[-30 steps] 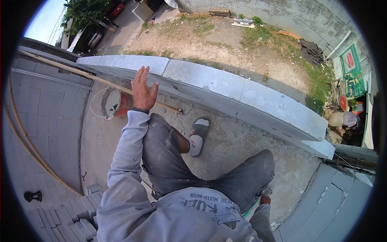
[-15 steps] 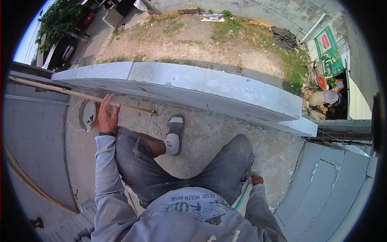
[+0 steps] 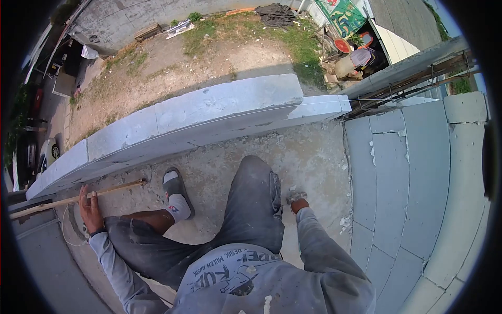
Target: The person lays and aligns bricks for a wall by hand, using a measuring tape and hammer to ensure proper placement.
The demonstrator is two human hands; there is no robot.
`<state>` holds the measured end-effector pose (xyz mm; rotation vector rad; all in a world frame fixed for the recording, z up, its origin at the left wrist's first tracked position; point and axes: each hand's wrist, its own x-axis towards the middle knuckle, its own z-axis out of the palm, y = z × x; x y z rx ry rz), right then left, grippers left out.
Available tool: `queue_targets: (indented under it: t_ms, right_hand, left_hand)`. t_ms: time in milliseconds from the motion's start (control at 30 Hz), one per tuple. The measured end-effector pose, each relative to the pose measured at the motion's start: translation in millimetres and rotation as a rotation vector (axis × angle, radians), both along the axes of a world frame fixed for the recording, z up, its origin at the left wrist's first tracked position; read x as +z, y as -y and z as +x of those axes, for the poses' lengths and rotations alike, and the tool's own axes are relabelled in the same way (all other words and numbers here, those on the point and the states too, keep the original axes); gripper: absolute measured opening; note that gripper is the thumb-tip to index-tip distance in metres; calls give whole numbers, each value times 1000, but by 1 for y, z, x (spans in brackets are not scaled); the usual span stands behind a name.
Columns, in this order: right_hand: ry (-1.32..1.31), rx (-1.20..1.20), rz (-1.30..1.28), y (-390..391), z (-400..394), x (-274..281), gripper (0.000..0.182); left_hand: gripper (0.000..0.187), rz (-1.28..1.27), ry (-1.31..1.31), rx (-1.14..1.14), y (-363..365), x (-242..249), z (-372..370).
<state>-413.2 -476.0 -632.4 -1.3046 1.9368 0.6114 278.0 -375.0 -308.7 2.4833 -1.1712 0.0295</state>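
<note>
My left hand [image 3: 91, 212] is beside my raised knee, fingers stretched out, holding nothing. Its fingertips overlap a long wooden batten [image 3: 117, 188] that lies along the foot of the low block wall [image 3: 209, 107]. Behind this hand, a round bucket [image 3: 77, 225] with a pale wire handle is mostly hidden. My right hand [image 3: 299, 205] reaches down past the other knee, its fingers curled at a grey, lumpy thing [image 3: 296, 195] low over the concrete floor [image 3: 319, 157]. I cannot tell what that thing is.
A wall of large grey blocks [image 3: 389, 172] rises on the right, with steel rebar [image 3: 408, 86] beyond its corner. Mortar crumbs [image 3: 345, 224] lie along its base. Over the low wall are a dirt yard [image 3: 251, 60], a green banner [image 3: 340, 18] and a parked car [image 3: 49, 152].
My view has swung to the right, showing more of the right block wall. My right hand has moved forward, away from my body, to the grey thing. The left hand remains outstretched by the batten.
</note>
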Motion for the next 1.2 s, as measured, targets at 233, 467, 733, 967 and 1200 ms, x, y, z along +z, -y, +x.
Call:
queue_targets:
  t_ms: [233,467,733,967,1200]
  right_hand:
    - [-9,101,-99,26,-4,15,42]
    - [109,-11,-372,72,14,64,34]
    - [179,279,-380,142,-13,-24,24]
    - [346,271,-147,196,89,49,25]
    - [491,357,-214,193,117,33,20]
  left_hand:
    - [41,-54,-90,-14,4,-2,2]
    - [37,-72,-54,-1,-11,7,-8]
    - [35,-307,10,121,-61,44,-75]
    - [38,-437,-234,413,-126,42,-117]
    - [38,-576,-376,424,-129,55,-126]
